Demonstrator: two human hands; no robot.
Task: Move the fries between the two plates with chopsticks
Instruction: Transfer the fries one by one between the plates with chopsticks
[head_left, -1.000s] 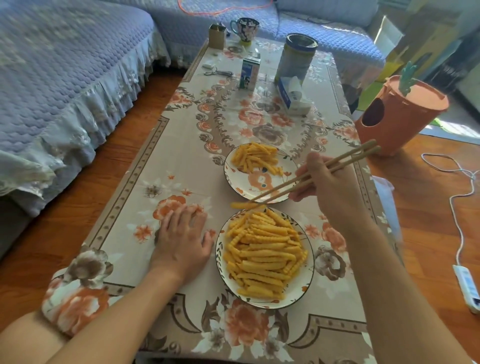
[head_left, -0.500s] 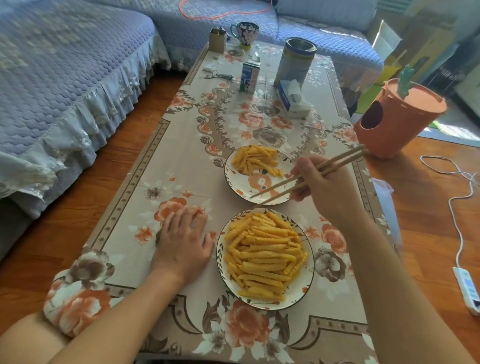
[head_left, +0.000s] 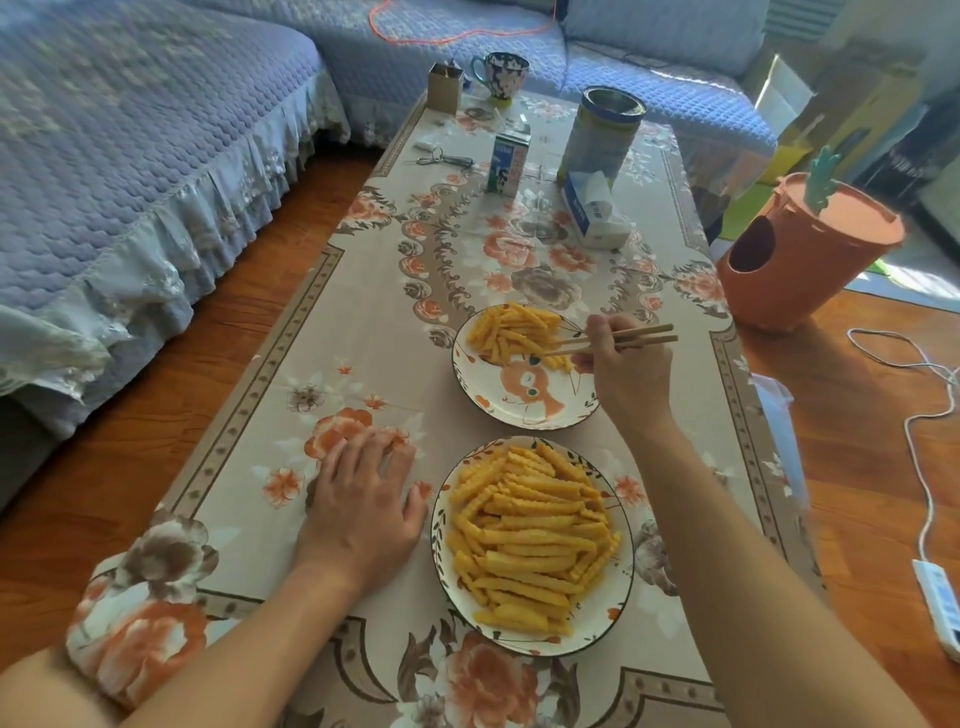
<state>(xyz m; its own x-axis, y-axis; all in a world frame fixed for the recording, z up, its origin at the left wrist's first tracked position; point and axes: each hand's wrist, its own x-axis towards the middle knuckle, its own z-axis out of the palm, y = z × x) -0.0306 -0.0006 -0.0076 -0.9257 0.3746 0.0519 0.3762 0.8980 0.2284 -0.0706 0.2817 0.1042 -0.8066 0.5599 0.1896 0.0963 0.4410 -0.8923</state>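
Observation:
Two patterned plates stand on the flowered tablecloth. The near plate (head_left: 613, 618) carries a big heap of crinkle fries (head_left: 530, 535). The far plate (head_left: 498, 400) has a smaller pile of fries (head_left: 511, 330) on its far half. My right hand (head_left: 623, 374) is shut on a pair of wooden chopsticks (head_left: 644, 335), hovering at the far plate's right edge. Their tips reach left into the small pile, touching a fry there. My left hand (head_left: 363, 514) lies flat on the cloth, left of the near plate, fingers spread.
At the table's far end stand a tissue pack (head_left: 595, 213), a tall tin (head_left: 602, 135), a milk carton (head_left: 509, 163), a mug (head_left: 501, 73) and a small box (head_left: 444, 88). An orange bin (head_left: 800, 260) stands on the floor right; a sofa (head_left: 130, 182) left.
My right hand moved from above the near plate out to the far plate. The fry seen at the chopstick tips a second ago is gone from them; the tips now sit in the far pile.

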